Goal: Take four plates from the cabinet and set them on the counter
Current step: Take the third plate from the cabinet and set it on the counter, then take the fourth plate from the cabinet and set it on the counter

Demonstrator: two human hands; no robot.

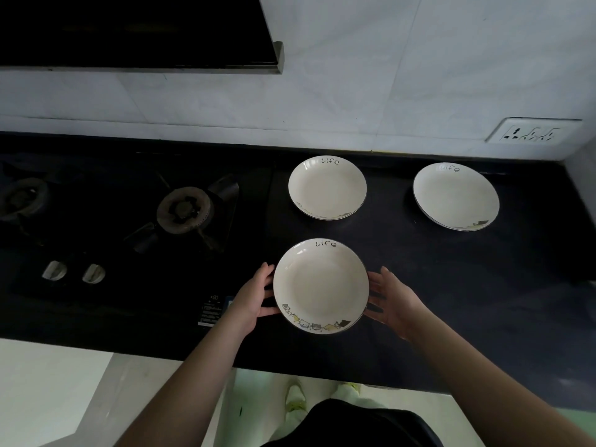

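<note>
Three cream plates with "Life" lettering and a small drawing on the rim are on the black counter [451, 285]. One plate [327, 188] sits at the back centre and another [456, 196] at the back right. The nearest plate [321, 285] is between my hands near the counter's front. My left hand [254, 301] touches its left rim and my right hand [395, 301] its right rim, fingers mostly straight along the edge. Whether this plate rests fully on the counter is unclear. No cabinet is in view.
A black gas hob with a burner [184, 209] and two knobs [74, 271] lies to the left of the plates. A range hood [138, 30] hangs above it. A wall socket [533, 134] is at the back right. The counter's front edge runs just below my forearms.
</note>
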